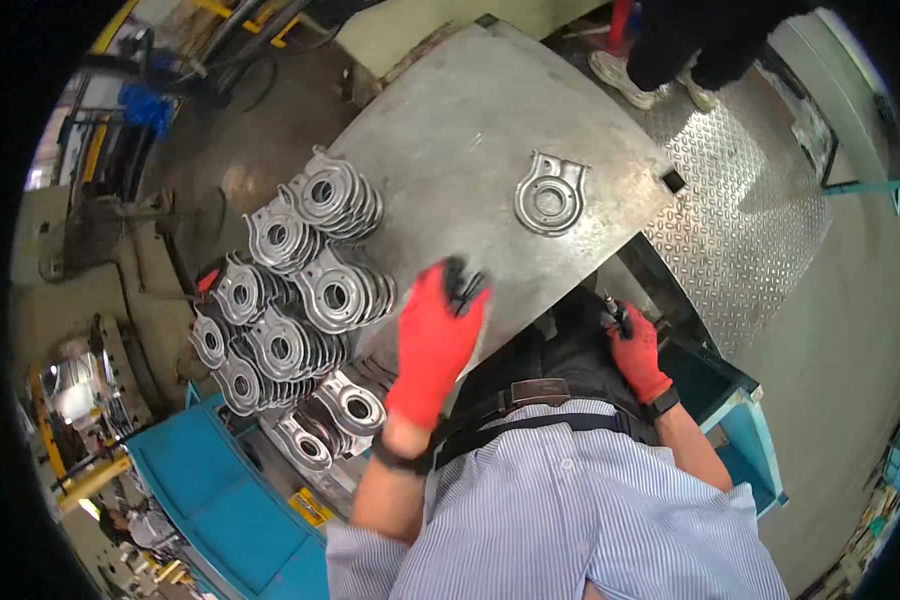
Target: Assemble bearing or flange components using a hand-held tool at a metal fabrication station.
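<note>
My left hand [438, 335], in a red glove with dark fingertips, is over the near edge of a bare metal table [450, 130]. Its fingers are apart and slightly blurred, and I see nothing held in them. To its left stand several stacks of stamped metal plates [338, 293], each plate with a round hole. One single metal plate [550, 198] lies flat farther off on the right of the table. My right hand [634, 352], gloved alike, is closed beside my hip, off the table's edge. A small slim metal tool [611, 304] pokes up from its fingers; its kind is unclear.
A blue cabinet [230, 500] stands at the lower left, and a teal bin [745, 430] is by my right arm. Tread-plate flooring [735, 215] lies to the right of the table. Another person's shoes [625, 80] are on it at the far side. Machinery fills the left.
</note>
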`<state>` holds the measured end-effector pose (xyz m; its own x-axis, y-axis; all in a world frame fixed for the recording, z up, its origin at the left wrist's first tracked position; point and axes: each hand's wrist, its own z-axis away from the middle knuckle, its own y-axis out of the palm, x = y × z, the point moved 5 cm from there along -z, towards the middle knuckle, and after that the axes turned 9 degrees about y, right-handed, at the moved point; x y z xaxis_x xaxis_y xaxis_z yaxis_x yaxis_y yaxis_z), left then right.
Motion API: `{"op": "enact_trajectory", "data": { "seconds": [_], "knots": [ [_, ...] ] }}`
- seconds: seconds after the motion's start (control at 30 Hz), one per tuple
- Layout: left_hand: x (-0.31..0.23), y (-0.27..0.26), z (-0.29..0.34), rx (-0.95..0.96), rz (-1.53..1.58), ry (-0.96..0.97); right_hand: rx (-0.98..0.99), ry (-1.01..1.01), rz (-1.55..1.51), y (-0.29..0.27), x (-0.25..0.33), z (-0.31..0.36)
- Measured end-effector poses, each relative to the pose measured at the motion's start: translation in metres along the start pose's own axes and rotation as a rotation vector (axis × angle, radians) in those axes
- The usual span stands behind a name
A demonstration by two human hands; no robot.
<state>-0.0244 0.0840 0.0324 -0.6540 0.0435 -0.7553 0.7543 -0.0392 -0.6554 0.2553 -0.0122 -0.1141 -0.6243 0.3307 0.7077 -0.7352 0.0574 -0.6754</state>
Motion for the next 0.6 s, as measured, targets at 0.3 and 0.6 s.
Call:
{"op": "enact_trajectory", "data": {
  "seconds": [0.3, 0.6],
  "knots": [
    [0.023, 0.138, -0.142, 0.283, -0.451, -0.068, 0.125, 0.159, -0.057, -0.021, -0.018, 0.012],
    [0.063, 0.139, -0.100, 0.383, -0.107, -0.232, 0.098, 0.160, -0.096, -0.019, -0.002, 0.006]
  ]
}}
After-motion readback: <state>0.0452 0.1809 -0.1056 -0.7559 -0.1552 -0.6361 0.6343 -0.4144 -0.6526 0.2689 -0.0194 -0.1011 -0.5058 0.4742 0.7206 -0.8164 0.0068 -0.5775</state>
